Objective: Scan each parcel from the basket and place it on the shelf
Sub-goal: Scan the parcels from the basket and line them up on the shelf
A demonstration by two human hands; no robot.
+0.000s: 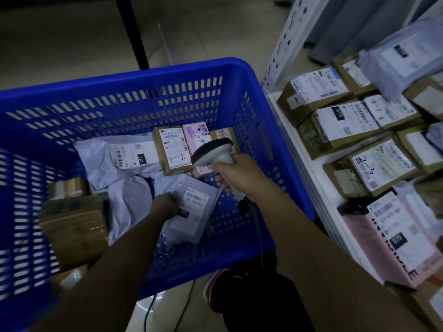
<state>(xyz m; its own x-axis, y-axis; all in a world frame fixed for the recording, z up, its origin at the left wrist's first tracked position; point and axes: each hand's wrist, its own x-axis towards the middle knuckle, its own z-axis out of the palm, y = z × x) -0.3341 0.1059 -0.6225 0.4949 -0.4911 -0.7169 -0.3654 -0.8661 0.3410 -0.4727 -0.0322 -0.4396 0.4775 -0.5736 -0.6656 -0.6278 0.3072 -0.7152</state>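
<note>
Parcels (134, 161) in blue basket (124, 87)

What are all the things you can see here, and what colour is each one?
Slotted plastic basket: one, blue, on the floor at left.
Soft plastic mailer bags: at least three, white-grey, inside the basket.
Small labelled cardboard box: one, brown, "4-2" handwritten on it, at the basket's far side.
Flat pink parcel: one, pink, right of that box.
Taped cardboard boxes: at least two, brown, at the basket's left side.
Metal shelf: one, white, at right.
Shelved parcels: many, mostly brown boxes, also one pink and some grey bags.
Handheld barcode scanner: one, grey with a black head, over the basket.
Left hand: grips a labelled mailer bag.
Right hand: holds the scanner.
</note>
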